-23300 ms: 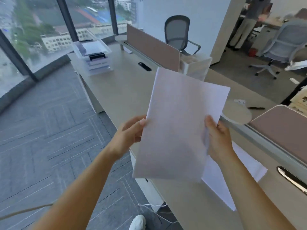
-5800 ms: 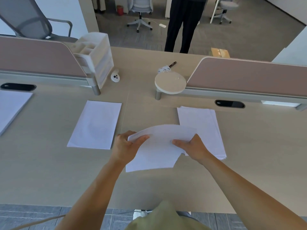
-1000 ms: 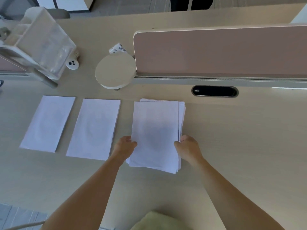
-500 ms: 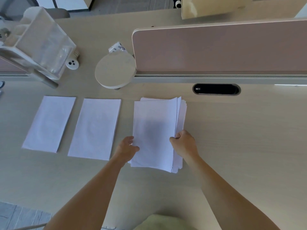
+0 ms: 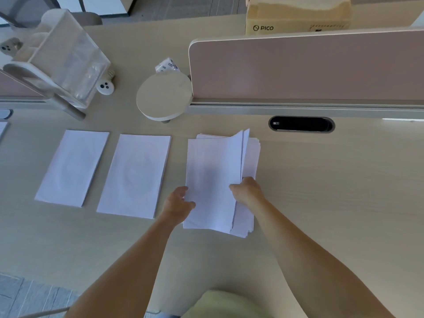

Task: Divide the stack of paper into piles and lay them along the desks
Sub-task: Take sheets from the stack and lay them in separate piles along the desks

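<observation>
A stack of white paper [image 5: 213, 166] lies on the light wooden desk [image 5: 332, 191] in front of me. My right hand [image 5: 247, 191] pinches the top sheets at their right edge and lifts that side off the rest of the stack. My left hand [image 5: 177, 204] holds the same sheets at the lower left edge. Two flat white piles lie to the left: a nearer pile [image 5: 135, 175] beside the stack and a farther pile [image 5: 73, 167]. The corner of another pile [image 5: 2, 130] shows at the left frame edge.
A pink divider panel [image 5: 305, 67] runs behind the stack, with a dark cable slot [image 5: 301, 124] below it. A round shelf [image 5: 164, 96], a clear plastic organiser [image 5: 64, 56], a small white device [image 5: 105, 86] and a cardboard box [image 5: 298, 14] stand behind.
My right hand has slid under the stack's right edge and raised the top sheets. A cardboard box has come into view behind the divider. My left hand stays at the lower left edge.
</observation>
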Demonstrator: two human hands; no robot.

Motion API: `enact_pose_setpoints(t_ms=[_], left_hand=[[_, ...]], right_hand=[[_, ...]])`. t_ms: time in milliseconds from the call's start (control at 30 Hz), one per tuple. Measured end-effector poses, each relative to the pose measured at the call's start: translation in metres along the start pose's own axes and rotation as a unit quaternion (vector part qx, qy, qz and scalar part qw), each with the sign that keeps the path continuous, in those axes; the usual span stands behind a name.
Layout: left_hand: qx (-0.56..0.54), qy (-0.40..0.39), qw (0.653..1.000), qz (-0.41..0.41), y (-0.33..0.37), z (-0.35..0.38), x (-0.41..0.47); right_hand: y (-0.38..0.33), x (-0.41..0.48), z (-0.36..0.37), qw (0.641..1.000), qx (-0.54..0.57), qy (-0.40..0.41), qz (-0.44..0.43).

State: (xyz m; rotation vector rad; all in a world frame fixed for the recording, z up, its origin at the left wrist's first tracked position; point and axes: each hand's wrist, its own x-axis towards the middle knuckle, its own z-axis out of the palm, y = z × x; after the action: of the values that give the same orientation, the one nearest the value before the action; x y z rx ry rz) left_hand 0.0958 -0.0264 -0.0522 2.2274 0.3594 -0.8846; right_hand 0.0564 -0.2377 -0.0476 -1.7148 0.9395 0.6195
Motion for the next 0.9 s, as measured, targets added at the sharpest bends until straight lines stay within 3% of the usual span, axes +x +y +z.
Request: enact_pose_setpoints(t_ms=[200, 333, 467, 567, 700, 800, 900], left_hand=[[-0.042, 0.039, 0.998, 0.029, 0.013, -0.016, -0.004], [-0.158, 0.037, 0.987, 0.017, 0.013, -0.033, -0.011], [-0.259, -0.022, 0.964, 0.048, 0.005, -0.038, -0.032], [-0.352, -0.093, 0.929, 0.064, -0.003, -0.042, -0.05], [-0.479, -0.143, 0.856, 0.128, -0.005, -0.065, -0.074], [-0.489, -0.156, 0.843, 0.156, -0.005, -0.088, -0.098], [-0.479, -0.111, 0.848, 0.196, -0.011, -0.112, -0.122]], right_hand=[[0.001, -0.041, -0.026, 0.995, 0.025, -0.011, -0.093], [0.003, -0.088, -0.045, 0.983, -0.071, -0.021, -0.167], [-0.01, -0.132, -0.041, 0.945, -0.229, -0.033, -0.232], [-0.025, -0.164, -0.033, 0.922, -0.267, -0.028, -0.28], [-0.022, -0.19, -0.015, 0.939, -0.167, -0.054, -0.295], [-0.004, -0.196, -0.002, 0.957, -0.089, -0.025, -0.274], [0.01, -0.205, 0.015, 0.964, 0.035, 0.022, -0.262]])
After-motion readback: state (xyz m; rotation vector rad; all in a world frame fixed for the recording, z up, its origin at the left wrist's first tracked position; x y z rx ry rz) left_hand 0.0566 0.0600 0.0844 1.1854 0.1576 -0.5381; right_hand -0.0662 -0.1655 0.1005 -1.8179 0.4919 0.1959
